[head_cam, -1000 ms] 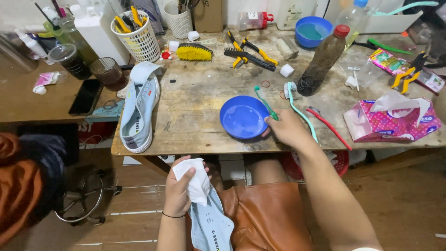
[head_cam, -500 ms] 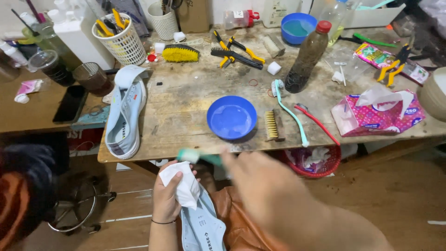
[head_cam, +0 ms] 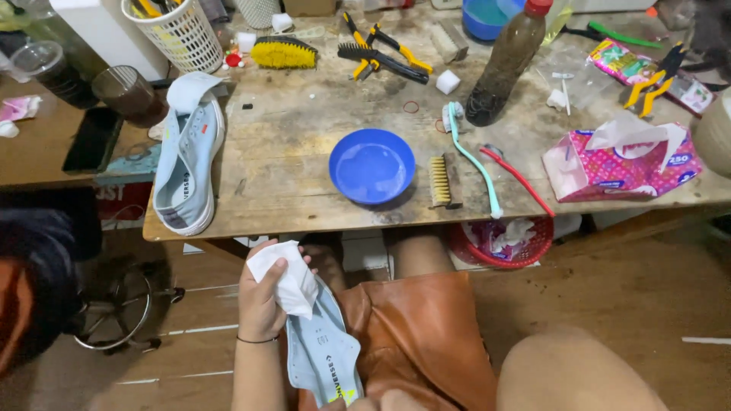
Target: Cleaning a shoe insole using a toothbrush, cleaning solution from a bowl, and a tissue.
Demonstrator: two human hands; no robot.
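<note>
My left hand [head_cam: 261, 301] is below the table's front edge, closed on a crumpled white tissue [head_cam: 288, 280] that it presses to the top end of a pale blue insole [head_cam: 326, 356]. The insole lies over a brown leather cover [head_cam: 417, 342] on my lap. Only the fingertips of my right hand [head_cam: 381, 400] show, at the bottom edge by the insole's lower end. What they hold is hidden. On the table above sit a blue bowl [head_cam: 371, 166], a small wooden brush [head_cam: 440, 181], a teal toothbrush [head_cam: 472, 156] and a red toothbrush [head_cam: 519, 180].
A pale blue sneaker [head_cam: 186, 164] lies on the wooden table's [head_cam: 289, 129] left end. A pink tissue pack [head_cam: 620, 160] sits at the right, a dark bottle [head_cam: 506, 61] behind the bowl. Pliers [head_cam: 381, 49], a yellow brush [head_cam: 283, 53] and a white basket [head_cam: 171, 30] are at the back. A red bin [head_cam: 502, 240] stands underneath.
My right hand lifted a green toothbrush from beside the blue bowl and drew back to my lap, now nearly out of view. My left hand stayed on the tissue and insole.
</note>
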